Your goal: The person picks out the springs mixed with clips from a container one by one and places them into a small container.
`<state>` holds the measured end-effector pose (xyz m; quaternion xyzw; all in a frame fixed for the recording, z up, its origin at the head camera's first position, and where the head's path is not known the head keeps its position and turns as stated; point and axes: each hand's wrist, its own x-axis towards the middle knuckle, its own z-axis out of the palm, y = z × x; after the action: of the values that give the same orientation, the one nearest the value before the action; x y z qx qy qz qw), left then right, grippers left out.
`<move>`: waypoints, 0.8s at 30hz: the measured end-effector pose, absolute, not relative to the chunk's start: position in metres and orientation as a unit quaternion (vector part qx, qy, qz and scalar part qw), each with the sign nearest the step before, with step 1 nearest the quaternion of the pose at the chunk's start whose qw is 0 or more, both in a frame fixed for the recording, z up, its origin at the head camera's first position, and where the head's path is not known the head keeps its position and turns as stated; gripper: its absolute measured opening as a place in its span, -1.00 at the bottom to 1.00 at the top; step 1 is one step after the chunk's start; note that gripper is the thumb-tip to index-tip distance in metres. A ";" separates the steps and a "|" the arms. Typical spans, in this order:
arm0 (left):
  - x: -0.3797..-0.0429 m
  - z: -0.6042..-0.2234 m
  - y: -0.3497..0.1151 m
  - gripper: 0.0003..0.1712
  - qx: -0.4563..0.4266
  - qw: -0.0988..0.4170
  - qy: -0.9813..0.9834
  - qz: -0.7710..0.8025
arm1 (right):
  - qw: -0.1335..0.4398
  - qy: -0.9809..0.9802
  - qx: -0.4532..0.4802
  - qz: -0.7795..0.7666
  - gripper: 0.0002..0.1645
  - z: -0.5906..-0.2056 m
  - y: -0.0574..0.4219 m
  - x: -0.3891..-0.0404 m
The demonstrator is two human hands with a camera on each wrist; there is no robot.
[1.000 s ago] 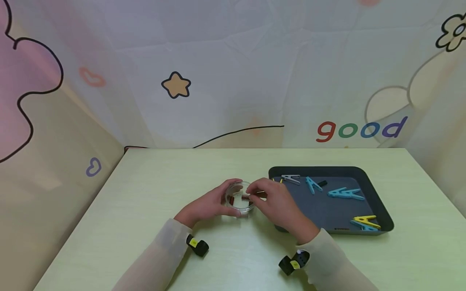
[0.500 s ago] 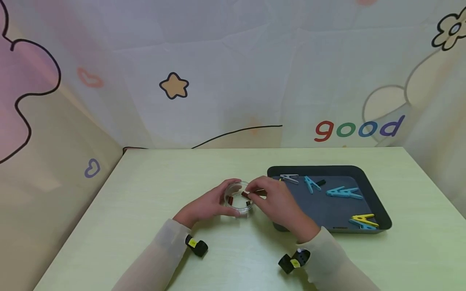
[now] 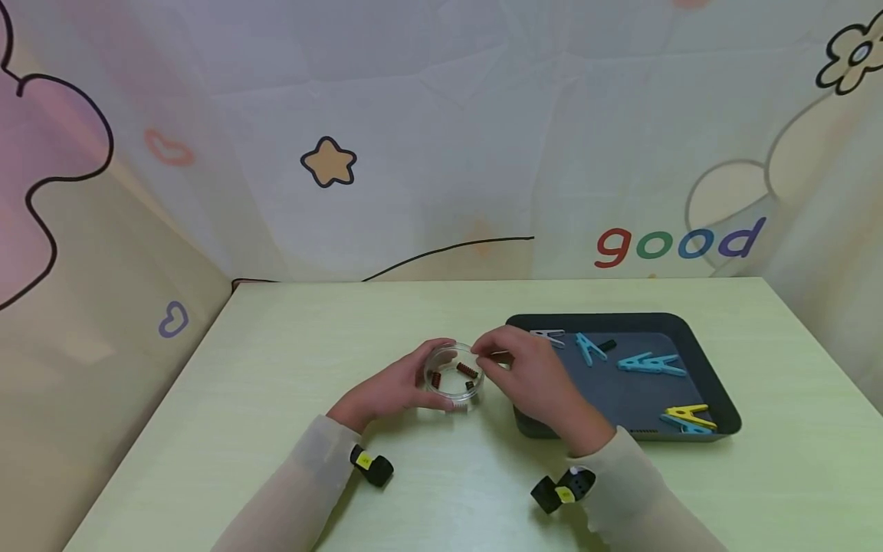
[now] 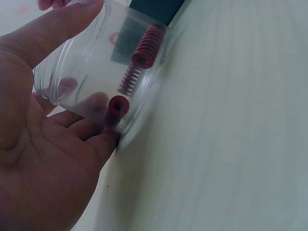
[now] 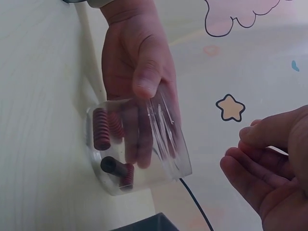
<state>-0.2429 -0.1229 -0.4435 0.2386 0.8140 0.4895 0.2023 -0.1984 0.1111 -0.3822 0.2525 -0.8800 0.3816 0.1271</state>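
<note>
Left hand point(image 3: 382, 395): you are gripping the jar point(image 3: 453, 397), its mouth facing up, left of the tray point(image 3: 572, 414).
Right hand point(image 3: 527, 376): beside the jar's rim, fingers loosely bent, holding nothing visible.
Jar contents: red springs point(image 3: 467, 370), one lying slantwise; a black rod point(image 5: 113, 166), its length showing in the right wrist view, the head view giving only a small dark end.
Tray contents: blue, yellow, grey pegs point(image 3: 651, 364).

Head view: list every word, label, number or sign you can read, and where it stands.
"good": multicoloured letters on the backdrop.
Yellow labels on both black wrist cameras: too small to read.
Dark marks on the tray's near wall: too small to tell if text.
</note>
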 end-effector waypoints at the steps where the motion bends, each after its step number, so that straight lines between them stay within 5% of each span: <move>1: -0.243 -0.444 -0.123 -0.01 0.239 0.201 0.814 0.489 | 0.129 -0.880 0.251 0.382 -0.85 -0.381 0.112 -0.198; 24: -0.245 -0.446 -0.123 0.00 0.236 0.198 0.818 0.486 | 0.164 -0.887 0.214 0.376 -0.79 -0.366 0.138 -0.206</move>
<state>-0.2447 -0.1230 -0.4456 0.2361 0.8181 0.4856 0.1979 -0.2058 0.1379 -0.3664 0.2140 -0.8866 0.3759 0.1637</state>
